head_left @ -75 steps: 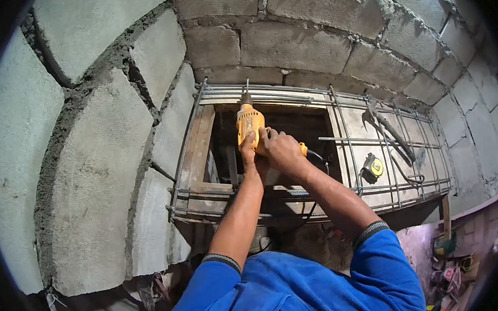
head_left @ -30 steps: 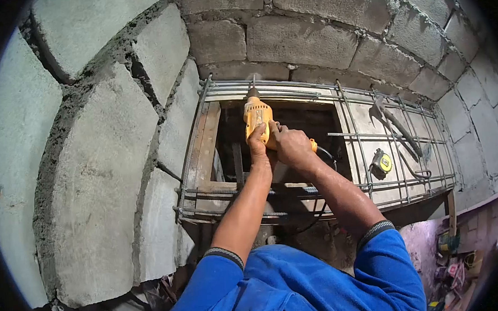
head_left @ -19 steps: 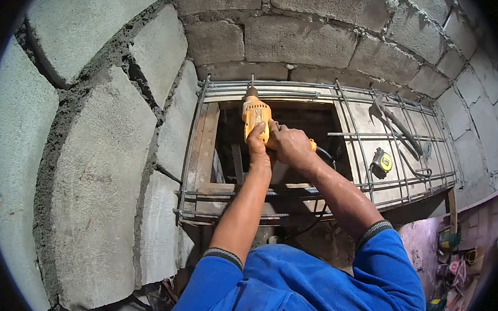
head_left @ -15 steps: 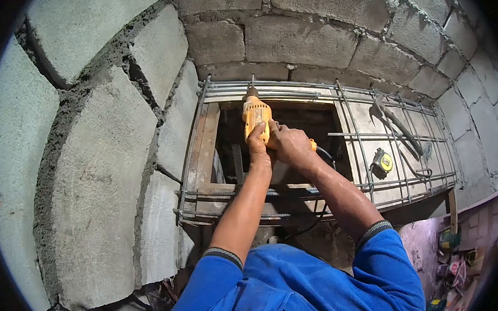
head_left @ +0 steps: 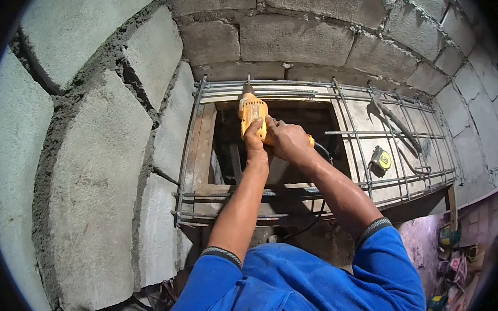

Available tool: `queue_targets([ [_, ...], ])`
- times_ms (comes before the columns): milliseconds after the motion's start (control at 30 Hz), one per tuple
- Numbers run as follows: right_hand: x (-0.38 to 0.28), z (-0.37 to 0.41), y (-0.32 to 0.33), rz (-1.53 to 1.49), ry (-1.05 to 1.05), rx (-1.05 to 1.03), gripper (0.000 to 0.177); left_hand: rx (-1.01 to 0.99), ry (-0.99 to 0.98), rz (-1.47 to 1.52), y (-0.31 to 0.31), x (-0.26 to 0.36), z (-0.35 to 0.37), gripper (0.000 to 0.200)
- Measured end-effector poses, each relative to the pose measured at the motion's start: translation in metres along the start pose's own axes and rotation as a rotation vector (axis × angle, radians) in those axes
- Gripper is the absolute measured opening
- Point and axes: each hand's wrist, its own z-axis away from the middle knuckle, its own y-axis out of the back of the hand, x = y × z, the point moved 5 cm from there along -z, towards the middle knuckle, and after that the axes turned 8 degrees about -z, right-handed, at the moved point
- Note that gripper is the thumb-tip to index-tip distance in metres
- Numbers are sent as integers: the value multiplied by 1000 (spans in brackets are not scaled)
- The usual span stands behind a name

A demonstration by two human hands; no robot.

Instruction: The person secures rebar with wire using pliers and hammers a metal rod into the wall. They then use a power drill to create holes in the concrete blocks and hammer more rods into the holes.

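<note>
A yellow electric drill (head_left: 250, 111) points away from me, its bit against the far side of a steel rebar cage (head_left: 336, 103) set in a gap in a concrete block wall (head_left: 92, 164). My left hand (head_left: 254, 141) is wrapped around the drill's body from below. My right hand (head_left: 285, 139) grips the drill's handle just to the right, with the black cord (head_left: 319, 202) trailing down beneath my forearm. Both arms wear blue sleeves.
A yellow tape measure (head_left: 380, 160) and a hammer (head_left: 393, 122) lie on the board inside the cage to the right. Wooden formwork (head_left: 198, 152) frames a dark opening below the drill. Clutter sits on the ground at the lower right (head_left: 451, 257).
The drill and both hands have shifted slightly left and up along the cage's far bars; the grip on the drill is unchanged.
</note>
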Motion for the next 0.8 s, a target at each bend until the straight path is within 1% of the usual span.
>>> queue_targets([
  [233, -9, -6, 4, -5, -7, -9, 63, -14, -43, -84, -5, 15, 5, 48],
  [300, -1, -7, 6, 0, -14, 10, 69, 46, -52, -70, -7, 11, 7, 50],
  [333, 1, -8, 10, 5, -17, 16, 69, 19, -55, -46, -11, 9, 4, 49],
  [400, 1, -4, 12, 55, 2, -19, 59, 1, -47, -41, -11, 5, 2, 49],
  [567, 4, -4, 14, 70, -17, -33, 60, -11, -61, -49, -16, 4, 5, 50],
  [633, 6, -5, 15, 76, -15, -35, 60, 11, -24, -28, -18, 2, 6, 52],
  [800, 9, -4, 16, 51, -10, -39, 61, 54, -12, -43, -15, -3, 7, 54],
])
